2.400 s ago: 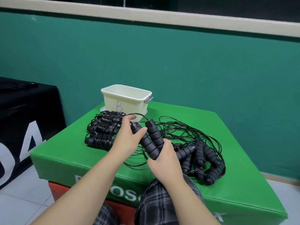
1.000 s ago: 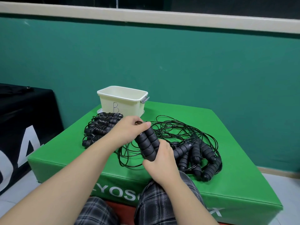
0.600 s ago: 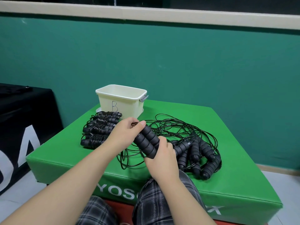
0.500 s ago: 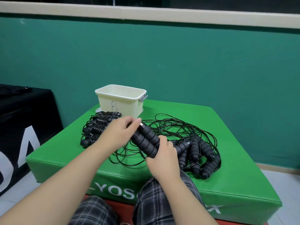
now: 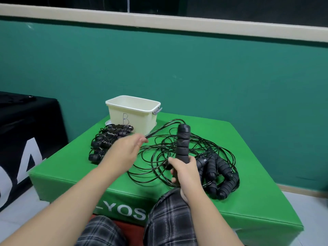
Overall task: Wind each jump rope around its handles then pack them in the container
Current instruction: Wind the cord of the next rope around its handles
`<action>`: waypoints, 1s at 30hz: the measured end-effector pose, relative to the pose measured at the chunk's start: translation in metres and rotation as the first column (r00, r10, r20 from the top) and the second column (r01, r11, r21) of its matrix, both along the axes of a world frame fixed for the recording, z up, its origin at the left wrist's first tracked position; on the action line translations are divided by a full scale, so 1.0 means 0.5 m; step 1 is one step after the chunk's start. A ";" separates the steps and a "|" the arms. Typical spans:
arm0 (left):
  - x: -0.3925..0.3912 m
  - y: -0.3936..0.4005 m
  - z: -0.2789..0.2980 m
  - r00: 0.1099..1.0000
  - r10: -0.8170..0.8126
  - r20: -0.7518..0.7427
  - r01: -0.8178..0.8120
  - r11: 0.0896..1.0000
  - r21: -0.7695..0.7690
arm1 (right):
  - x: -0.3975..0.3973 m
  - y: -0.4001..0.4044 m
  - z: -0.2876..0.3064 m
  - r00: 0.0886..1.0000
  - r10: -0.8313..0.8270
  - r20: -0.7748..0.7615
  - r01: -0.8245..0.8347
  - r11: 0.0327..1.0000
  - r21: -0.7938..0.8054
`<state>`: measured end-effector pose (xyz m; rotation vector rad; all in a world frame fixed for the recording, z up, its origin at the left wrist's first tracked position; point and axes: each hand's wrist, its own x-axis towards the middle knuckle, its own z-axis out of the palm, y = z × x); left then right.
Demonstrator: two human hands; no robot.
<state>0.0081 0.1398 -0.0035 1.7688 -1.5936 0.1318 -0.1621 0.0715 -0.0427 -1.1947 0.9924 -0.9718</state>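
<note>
right grip: my right hand (image 5: 184, 173) is clamped round the paired handles (image 5: 183, 144), now tipped upright
left grip: left hand (image 5: 127, 148) has swung left, pinching the cord (image 5: 159, 129) taut
meaning: winding's underway
container (image 5: 133, 114): far left on the green block (image 5: 248, 183), wound ropes (image 5: 106, 141) beside it

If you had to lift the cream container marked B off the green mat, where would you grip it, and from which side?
Probably by the rim, from above. The cream container stands upright and open-topped, with a protruding lip all round and a grey handle on its right end. The wound ropes crowd its front, so a low frontal approach looks awkward; the left end's handle is hidden.
</note>
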 end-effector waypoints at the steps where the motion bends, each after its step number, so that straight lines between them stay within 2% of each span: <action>1: -0.020 -0.002 -0.016 1.000 -0.028 -0.005 0.028 1.000 0.008 | 0.000 -0.002 -0.001 0.996 -0.020 0.086 0.015 0.998 0.059; 3: -0.064 -0.008 -0.051 0.996 -0.091 -0.010 0.092 0.995 0.028 | -0.003 -0.005 -0.002 0.982 -0.047 0.183 0.026 0.993 0.116; 6: -0.121 -0.021 -0.087 0.990 -0.135 -0.029 0.137 0.984 0.116 | -0.001 -0.009 -0.013 0.974 -0.041 0.222 0.018 0.994 0.105; 10: -0.170 -0.034 -0.106 0.983 -0.079 0.163 0.033 0.964 0.266 | 0.002 -0.011 -0.021 0.967 -0.078 0.244 0.051 0.992 0.112; 14: -0.176 -0.036 -0.108 0.942 -0.092 0.322 -0.014 0.950 0.311 | 0.002 -0.019 -0.021 0.957 -0.149 0.250 0.119 0.984 0.131; 16: -0.158 -0.035 -0.105 0.915 -0.158 0.371 0.024 0.940 0.340 | 0.002 -0.020 -0.022 0.966 -0.154 0.205 0.132 0.984 0.116; 20: -0.087 -0.026 -0.079 0.882 -0.284 0.376 0.092 0.887 0.453 | 0.000 -0.019 -0.023 0.974 -0.178 0.137 0.168 0.982 0.084; 25: 0.027 -0.034 -0.033 0.846 -0.296 0.443 0.043 0.866 0.498 | -0.007 -0.019 -0.024 0.989 -0.121 0.080 0.125 0.991 -0.056; 28: 0.102 -0.052 -0.030 0.842 -0.239 0.483 -0.006 0.892 0.453 | -0.010 -0.014 -0.022 0.990 -0.125 0.065 0.132 0.984 -0.118; 30: 0.130 -0.062 -0.030 0.811 -0.222 0.541 -0.040 0.902 0.429 | -0.014 -0.007 -0.019 0.993 -0.114 0.000 0.112 0.972 -0.206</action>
